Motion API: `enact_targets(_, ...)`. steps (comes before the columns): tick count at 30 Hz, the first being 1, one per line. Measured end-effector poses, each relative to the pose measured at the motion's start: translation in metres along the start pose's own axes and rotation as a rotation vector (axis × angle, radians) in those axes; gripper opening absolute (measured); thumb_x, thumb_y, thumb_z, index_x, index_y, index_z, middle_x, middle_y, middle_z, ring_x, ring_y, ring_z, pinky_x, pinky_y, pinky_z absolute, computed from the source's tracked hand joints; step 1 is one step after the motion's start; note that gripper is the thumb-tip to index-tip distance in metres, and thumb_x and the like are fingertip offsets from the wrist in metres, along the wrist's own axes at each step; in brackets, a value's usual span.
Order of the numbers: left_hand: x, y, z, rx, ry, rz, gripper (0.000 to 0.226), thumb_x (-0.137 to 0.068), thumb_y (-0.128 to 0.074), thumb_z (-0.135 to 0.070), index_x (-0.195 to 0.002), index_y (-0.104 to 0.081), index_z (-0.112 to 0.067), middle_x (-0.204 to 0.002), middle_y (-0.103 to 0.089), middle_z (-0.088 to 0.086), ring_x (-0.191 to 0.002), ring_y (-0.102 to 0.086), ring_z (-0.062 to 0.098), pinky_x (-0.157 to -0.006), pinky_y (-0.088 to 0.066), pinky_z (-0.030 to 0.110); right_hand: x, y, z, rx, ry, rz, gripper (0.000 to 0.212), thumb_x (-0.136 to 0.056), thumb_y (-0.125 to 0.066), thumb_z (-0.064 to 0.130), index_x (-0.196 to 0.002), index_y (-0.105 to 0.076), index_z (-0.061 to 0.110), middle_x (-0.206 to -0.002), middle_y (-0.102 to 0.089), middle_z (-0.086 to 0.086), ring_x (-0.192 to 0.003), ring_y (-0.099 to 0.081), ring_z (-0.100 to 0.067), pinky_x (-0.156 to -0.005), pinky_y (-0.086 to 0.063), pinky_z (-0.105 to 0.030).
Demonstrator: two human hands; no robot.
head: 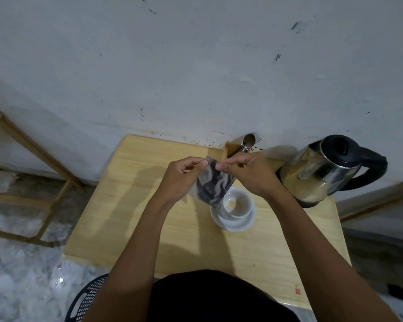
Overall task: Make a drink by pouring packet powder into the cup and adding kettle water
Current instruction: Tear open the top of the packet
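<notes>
Head view: wooden table (126, 217) fills centre; steel kettle (321, 173) at 3 o'clock; white cup (236, 204) on saucer (233, 225) centre; both hands, left hand (180, 180) and right hand (249, 174), pinch packet (213, 187) top edge (blurred) just above cup's 10 o'clock.

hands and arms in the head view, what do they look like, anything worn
Both arms are bare from the bottom of the frame to the left hand and right hand. No sleeves, gloves, watch, bracelet or rings show. The fingers are bare too.
</notes>
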State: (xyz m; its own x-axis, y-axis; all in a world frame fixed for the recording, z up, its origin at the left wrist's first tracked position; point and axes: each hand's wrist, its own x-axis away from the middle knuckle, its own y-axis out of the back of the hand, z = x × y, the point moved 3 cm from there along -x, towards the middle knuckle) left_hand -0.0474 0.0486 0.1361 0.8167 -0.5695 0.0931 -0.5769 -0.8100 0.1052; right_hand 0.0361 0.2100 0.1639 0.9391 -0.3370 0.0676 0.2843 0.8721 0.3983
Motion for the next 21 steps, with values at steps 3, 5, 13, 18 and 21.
enact_targets(3,0.002,-0.001,-0.002,0.039,-0.013,-0.051,0.015,-0.09,-0.06,-0.026,-0.092,-0.073,-0.02,-0.089,-0.073,-0.007,-0.085,-0.065,0.002,-0.076,-0.051,0.014,0.004,0.002,0.002,0.026,0.006,0.032,0.01,-0.079,-0.078,0.031,-0.089,-0.077,0.029,-0.078,-0.072,0.024,-0.078,-0.065,0.01,-0.071,-0.045,-0.004)
enact_targets(5,0.002,0.0,-0.002,0.051,0.004,-0.12,0.016,-0.091,-0.058,-0.028,-0.089,-0.072,-0.02,-0.09,-0.072,-0.006,-0.085,-0.063,0.003,-0.072,-0.048,0.011,0.007,0.005,0.002,0.026,-0.018,0.082,0.01,-0.084,-0.075,0.032,-0.093,-0.077,0.03,-0.086,-0.074,0.023,-0.086,-0.067,0.007,-0.08,-0.048,-0.009)
enact_targets(13,0.001,-0.006,-0.006,-0.001,0.036,-0.107,0.012,-0.09,-0.06,-0.029,-0.087,-0.07,-0.026,-0.086,-0.07,-0.01,-0.084,-0.064,0.004,-0.071,-0.049,0.012,0.007,0.008,-0.001,0.158,-0.081,0.027,0.014,-0.085,-0.073,0.035,-0.095,-0.078,0.027,-0.086,-0.072,0.019,-0.08,-0.062,-0.001,-0.068,-0.047,-0.014)
enact_targets(18,-0.001,-0.007,-0.004,-0.02,0.035,-0.122,0.013,-0.089,-0.06,-0.029,-0.092,-0.072,-0.025,-0.095,-0.073,-0.007,-0.089,-0.066,0.004,-0.078,-0.05,0.019,0.007,0.005,0.0,0.197,-0.052,-0.039,0.008,-0.086,-0.072,0.033,-0.092,-0.077,0.033,-0.08,-0.072,0.019,-0.075,-0.065,-0.006,-0.072,-0.052,-0.029)
enact_targets(21,0.0,-0.007,-0.007,-0.018,0.038,-0.115,0.014,-0.089,-0.06,-0.029,-0.093,-0.072,-0.024,-0.096,-0.073,-0.005,-0.088,-0.065,0.002,-0.067,-0.046,0.007,0.008,0.008,0.001,0.151,-0.056,-0.167,0.006,-0.087,-0.072,0.03,-0.089,-0.077,0.033,-0.084,-0.074,0.014,-0.078,-0.066,-0.01,-0.077,-0.056,-0.033)
